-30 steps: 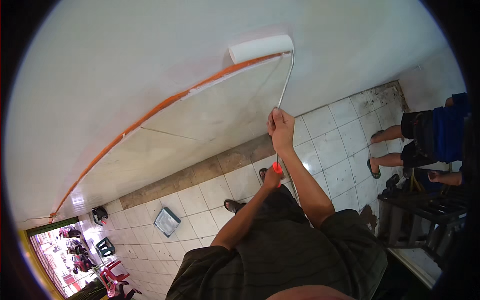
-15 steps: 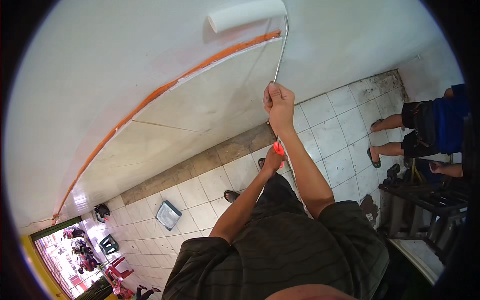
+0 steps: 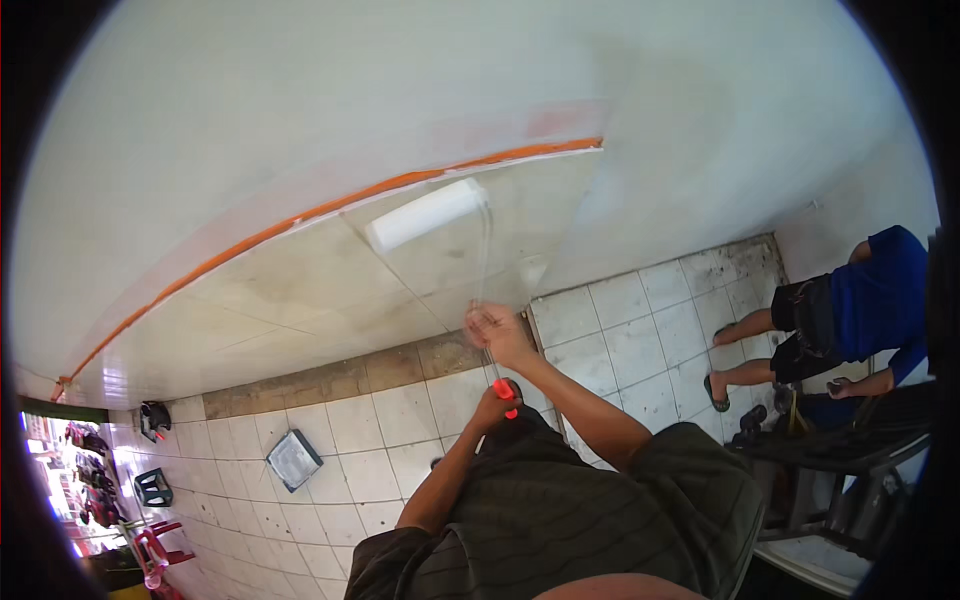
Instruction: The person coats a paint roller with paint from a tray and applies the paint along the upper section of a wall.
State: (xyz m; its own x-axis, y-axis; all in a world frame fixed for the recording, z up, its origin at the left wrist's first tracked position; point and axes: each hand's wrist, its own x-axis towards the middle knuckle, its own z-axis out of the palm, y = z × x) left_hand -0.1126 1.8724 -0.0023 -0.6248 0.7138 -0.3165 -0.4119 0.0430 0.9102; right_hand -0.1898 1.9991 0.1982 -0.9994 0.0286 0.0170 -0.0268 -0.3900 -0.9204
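Observation:
Both my hands hold a long-framed paint roller (image 3: 428, 215) with a white sleeve. Its red handle (image 3: 505, 390) is wrapped by my left hand (image 3: 495, 410), the lower of the two. Farther up, my right hand (image 3: 497, 332) closes around the thin metal rod, its fingers slightly blurred. The roller sleeve is in front of the beige tiled lower wall (image 3: 330, 290), just below an orange strip (image 3: 380, 188). Whether the sleeve touches the tiles I cannot tell. Above the strip the wall (image 3: 350, 90) is whitish, with faint pink patches.
On the white tiled floor lies a paint tray (image 3: 293, 460). A green stool (image 3: 153, 487) and red chair (image 3: 160, 550) stand left, near a bright opening with motorbikes. At right, a person in a blue shirt (image 3: 880, 300) stands beside dark stacked furniture (image 3: 820, 450).
The roller has come down from the whitish wall above the orange strip to in front of the tiles. Both hands have lowered with it, and the view has shifted.

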